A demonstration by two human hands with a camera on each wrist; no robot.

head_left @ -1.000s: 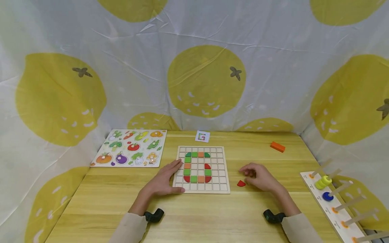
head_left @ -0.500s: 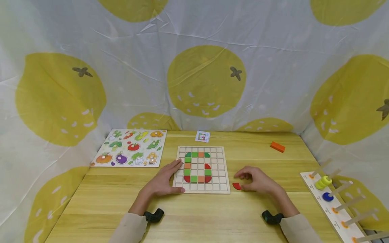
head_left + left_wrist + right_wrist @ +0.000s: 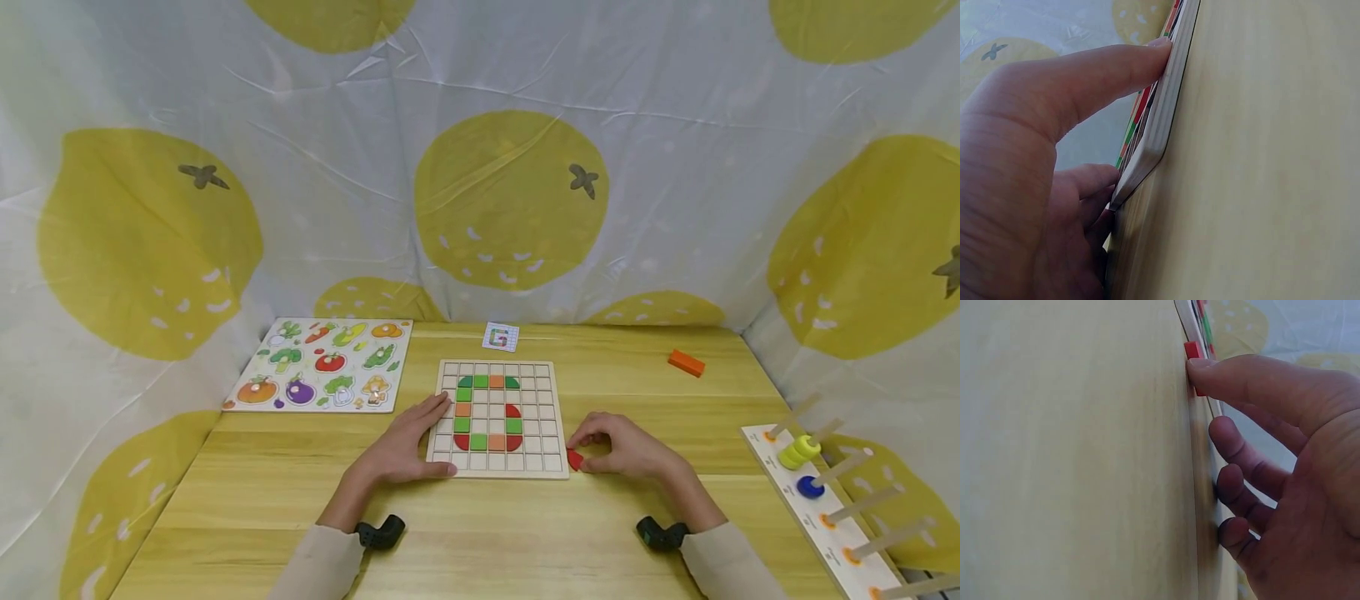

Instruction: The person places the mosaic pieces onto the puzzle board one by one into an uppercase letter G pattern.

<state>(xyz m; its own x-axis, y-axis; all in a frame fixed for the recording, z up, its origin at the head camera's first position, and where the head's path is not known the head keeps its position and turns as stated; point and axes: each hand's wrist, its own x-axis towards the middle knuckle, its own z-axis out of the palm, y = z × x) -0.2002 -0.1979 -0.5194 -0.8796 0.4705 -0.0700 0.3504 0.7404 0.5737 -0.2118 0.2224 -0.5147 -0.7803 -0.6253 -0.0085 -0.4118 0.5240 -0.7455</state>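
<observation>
A square wooden grid board (image 3: 536, 462) lies on the table, with red, green and orange pieces set in some of its cells. My left hand (image 3: 405, 442) rests at its left side, fingers straight along that edge and thumb (image 3: 1141, 62) on the near left corner. Beside the board's right edge, low on the table, is a loose red quarter-circle piece (image 3: 574, 460). My right hand (image 3: 622, 450) pinches it between thumb and index finger. In the right wrist view the thumb presses the red piece (image 3: 1192, 350), the other fingers loosely curled.
Behind the board lies a small card (image 3: 499, 337) printed with a coloured G. A vegetable puzzle board (image 3: 360, 333) is at the left, an orange block (image 3: 686, 363) at the back right. A white peg stand (image 3: 817, 521) with rings stands along the right edge.
My right hand has moved left, and the red quarter-circle piece has slid with it across the table to the board's right edge. The left hand has stayed still on the board.
</observation>
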